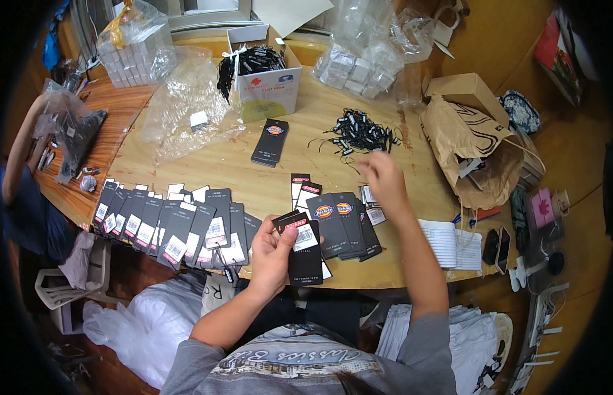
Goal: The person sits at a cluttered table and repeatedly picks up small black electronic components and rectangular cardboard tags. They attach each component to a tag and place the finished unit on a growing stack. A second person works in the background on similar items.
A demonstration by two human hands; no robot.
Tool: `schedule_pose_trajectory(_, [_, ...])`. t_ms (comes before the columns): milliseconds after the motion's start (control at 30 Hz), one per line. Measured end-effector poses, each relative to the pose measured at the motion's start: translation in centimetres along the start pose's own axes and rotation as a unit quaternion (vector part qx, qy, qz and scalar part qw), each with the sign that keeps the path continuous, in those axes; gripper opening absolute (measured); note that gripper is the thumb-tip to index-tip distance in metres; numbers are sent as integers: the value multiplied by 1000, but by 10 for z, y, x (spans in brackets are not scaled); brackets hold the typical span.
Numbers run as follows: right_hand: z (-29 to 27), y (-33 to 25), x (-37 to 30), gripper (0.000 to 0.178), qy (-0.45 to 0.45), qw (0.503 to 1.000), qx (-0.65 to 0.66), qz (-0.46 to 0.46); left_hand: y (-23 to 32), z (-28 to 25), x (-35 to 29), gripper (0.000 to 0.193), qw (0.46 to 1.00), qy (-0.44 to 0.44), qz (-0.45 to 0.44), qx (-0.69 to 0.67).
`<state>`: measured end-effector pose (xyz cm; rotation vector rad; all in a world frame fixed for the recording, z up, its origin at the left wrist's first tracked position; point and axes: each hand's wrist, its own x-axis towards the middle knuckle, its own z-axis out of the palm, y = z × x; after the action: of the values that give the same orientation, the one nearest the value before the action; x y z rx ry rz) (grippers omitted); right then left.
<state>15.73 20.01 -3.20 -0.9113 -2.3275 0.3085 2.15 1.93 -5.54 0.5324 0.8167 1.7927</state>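
Note:
My left hand (pixel 272 253) is closed on a small set of hang tags (pixel 305 258), a black card with a smaller red-topped barcode tag over it. My right hand (pixel 383 178) is raised at the near side of a tangled pile of black tag strings (pixel 362 131). Its fingertips are pinched by a thin black string that trails from the pile; the exact grip is small and partly hidden. Under and beside the right forearm lie fanned black cards (pixel 343 224) with a coloured emblem. Beyond the left hand are red-topped barcode tags (pixel 309 188).
A row of finished-looking black tags with barcodes (pixel 178 227) overlaps along the left front edge. Farther back stand a black card stack (pixel 270 141), a white box of strings (pixel 270 89) and bagged small boxes (pixel 359 69). At right are a paper bag (pixel 474 145) and notebook (pixel 445 243). Another person's arm (pixel 23 138) handles a plastic bag.

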Motion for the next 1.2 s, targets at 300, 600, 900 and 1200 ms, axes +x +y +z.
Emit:
schedule_pose_trajectory(300, [37,71,55,14,-123,984,-82,97,9,-13,-9,18,1000,12,-27,1])
schedule_pose_trajectory(600, [-7,8,44,7,-65,976,208,23,21,5,2,24,994,-33,23,101])
schedule_pose_trajectory(900, [-48,-78,-5,8,-151,966,139,-159,24,12,6,12,964,-112,-28,238])
schedule_pose_trajectory(1200, [-51,-41,-44,8,-41,961,259,88,34,-12,-12,15,979,-79,25,187])
